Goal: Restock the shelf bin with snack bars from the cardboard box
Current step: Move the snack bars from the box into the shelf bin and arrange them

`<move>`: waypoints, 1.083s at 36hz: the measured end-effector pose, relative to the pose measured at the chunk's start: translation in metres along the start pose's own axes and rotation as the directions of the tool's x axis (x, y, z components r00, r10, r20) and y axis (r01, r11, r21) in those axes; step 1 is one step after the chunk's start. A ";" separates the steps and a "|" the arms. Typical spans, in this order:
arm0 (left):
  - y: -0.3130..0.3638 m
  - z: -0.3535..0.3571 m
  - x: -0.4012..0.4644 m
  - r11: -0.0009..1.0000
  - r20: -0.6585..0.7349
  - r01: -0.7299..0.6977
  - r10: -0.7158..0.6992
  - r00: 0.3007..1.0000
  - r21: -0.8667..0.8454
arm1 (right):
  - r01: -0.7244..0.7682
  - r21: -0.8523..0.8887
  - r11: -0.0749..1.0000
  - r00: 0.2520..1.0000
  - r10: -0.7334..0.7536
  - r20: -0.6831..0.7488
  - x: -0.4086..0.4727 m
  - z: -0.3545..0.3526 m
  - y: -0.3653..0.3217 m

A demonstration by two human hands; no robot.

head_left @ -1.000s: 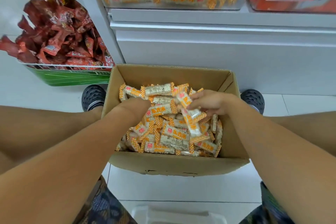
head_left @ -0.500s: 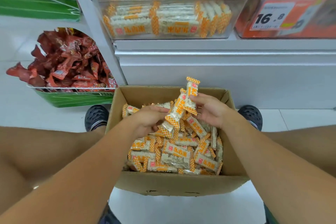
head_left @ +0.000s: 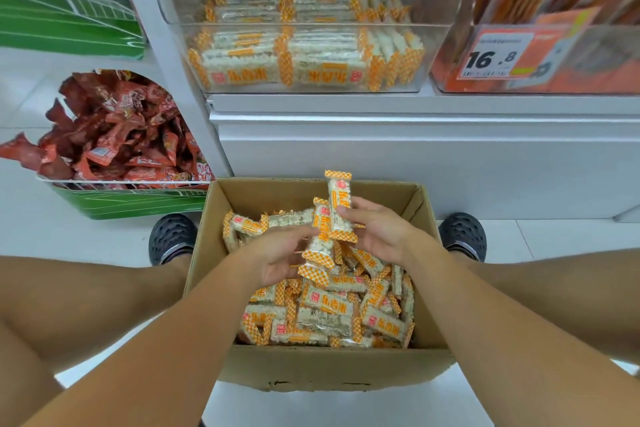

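Observation:
An open cardboard box sits on the floor between my feet, holding several white snack bars with orange checkered ends. Above the box, my right hand pinches one upright snack bar. My left hand grips a second snack bar that leans against the first, with another wrapper end showing below it. A clear shelf bin straight ahead holds rows of the same bars.
A green wire basket of red snack packets stands at the left on the floor. An orange product bin with a 16.8 price tag sits right of the clear bin. My dark shoes flank the box.
Both hands have lifted out of the pile with bars and come together above the box. The camera has tilted up, bringing the shelf bin fully into view.

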State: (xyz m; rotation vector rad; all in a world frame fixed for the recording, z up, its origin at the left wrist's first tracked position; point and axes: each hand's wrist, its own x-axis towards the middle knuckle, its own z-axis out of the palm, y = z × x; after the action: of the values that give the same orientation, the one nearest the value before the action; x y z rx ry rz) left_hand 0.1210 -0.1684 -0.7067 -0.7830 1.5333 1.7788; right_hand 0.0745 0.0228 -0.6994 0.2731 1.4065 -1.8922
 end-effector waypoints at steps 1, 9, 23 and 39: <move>0.000 0.000 0.000 0.999 -0.022 -0.018 0.017 1.000 -0.031 | -0.008 -0.022 1.000 1.000 0.008 0.010 0.000 0.000 -0.001; 0.005 0.003 0.008 0.975 -0.101 -0.128 0.111 0.989 -0.183 | 0.029 -0.325 0.945 0.991 -0.070 -0.114 0.003 0.016 0.000; 0.028 0.028 -0.009 0.900 -0.084 -0.246 0.232 0.969 -0.360 | 0.128 -0.448 0.885 0.991 -0.100 0.087 0.004 0.050 0.004; 0.111 0.017 -0.077 0.795 -0.170 -0.605 0.604 0.779 0.050 | 0.488 -0.464 0.739 0.860 -0.498 0.110 -0.046 0.082 -0.083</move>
State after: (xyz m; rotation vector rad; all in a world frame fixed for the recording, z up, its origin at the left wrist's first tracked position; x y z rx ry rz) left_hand 0.0792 -0.1703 -0.5765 -0.4785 2.0694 2.2114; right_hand 0.0714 -0.0208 -0.5818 -0.3689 2.0585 -1.8480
